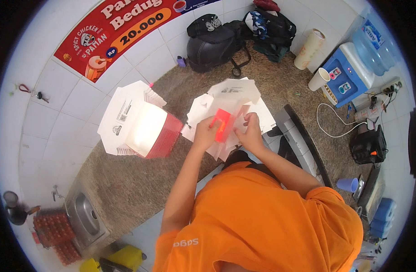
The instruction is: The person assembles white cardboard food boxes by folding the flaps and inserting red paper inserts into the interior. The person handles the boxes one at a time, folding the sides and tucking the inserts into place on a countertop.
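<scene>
My left hand point(205, 134) is closed on the edge of a bright red slip point(223, 125) with a yellow mark, which looks like a sticker or small packet. My right hand point(252, 133) has its fingers curled at the edge of a thin translucent sheet point(238, 121) beside the red slip. Both hands are above flat white cardboard box blanks point(264, 113) spread on the counter. More thin sheet hangs below the red slip. To the left of my hands stands a nested stack of white and red cardboard boxes point(146, 127).
A brown speckled counter point(122, 181) curves around me. At the back lie a black bag point(212, 50) and a backpack point(276, 34). On the right are a grey machine point(296, 140), a blue water dispenser point(348, 75), paper cups point(319, 79) and a white cable point(323, 122). A sink point(86, 215) is at the left.
</scene>
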`<state>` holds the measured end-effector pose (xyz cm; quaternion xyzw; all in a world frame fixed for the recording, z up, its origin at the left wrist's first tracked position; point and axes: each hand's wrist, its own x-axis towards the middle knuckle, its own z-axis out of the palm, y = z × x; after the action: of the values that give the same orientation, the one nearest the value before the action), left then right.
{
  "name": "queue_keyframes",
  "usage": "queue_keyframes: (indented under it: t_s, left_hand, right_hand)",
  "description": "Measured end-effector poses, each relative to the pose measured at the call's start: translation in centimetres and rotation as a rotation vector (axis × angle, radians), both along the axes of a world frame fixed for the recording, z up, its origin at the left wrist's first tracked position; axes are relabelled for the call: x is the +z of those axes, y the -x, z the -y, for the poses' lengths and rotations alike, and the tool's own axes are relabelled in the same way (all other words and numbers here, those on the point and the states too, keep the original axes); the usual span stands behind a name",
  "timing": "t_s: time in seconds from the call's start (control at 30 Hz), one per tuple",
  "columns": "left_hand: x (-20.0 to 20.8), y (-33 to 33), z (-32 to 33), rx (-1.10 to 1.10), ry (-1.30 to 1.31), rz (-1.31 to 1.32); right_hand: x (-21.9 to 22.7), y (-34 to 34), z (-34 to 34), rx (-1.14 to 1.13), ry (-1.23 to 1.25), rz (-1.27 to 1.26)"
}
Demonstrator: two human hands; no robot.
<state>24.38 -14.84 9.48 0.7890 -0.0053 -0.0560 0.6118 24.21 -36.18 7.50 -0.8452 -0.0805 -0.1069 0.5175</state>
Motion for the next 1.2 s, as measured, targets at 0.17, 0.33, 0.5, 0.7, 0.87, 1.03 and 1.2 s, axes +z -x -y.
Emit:
queue_keyframes:
  t_s: [0.17, 0.33, 0.5, 0.7, 0.87, 1.03, 1.2]
  left_hand:
    - [2.3, -0.5, -0.6, 0.263, -0.131, 0.371]
    - [10.1, 1.0, 1.4, 0.46, 0.733, 0.14]
    - [13.8, 5.5, 3.7, 0.367, 1.181, 0.015]
    - [12.6, 5.8, 2.0, 0.349, 1.113, -0.03]
    - [13.7, 7.3, 4.3, 0.266, 1.241, -0.067]
    - [12.6, 8.5, 4.8, 0.25, 1.227, 0.015]
    - [14.1, 10.0, 3.9, 0.45, 0.933, 0.138]
  right_hand:
    - [2.7, 1.7, 0.3, 0.041, 0.135, 0.369]
    - [9.7, 2.3, -2.9, 0.578, 0.124, 0.652]
    - [12.6, 0.4, -5.0, 0.324, 0.122, 0.66]
    - [15.7, 1.0, -2.8, 0.65, 0.082, 0.732]
    - [15.0, 1.8, -3.5, 0.404, 0.061, 0.653]
    - [14.6, 2.4, -3.8, 0.331, 0.197, 0.661]
    - [17.7, 3.7, -2.5, 0.554, 0.102, 0.467]
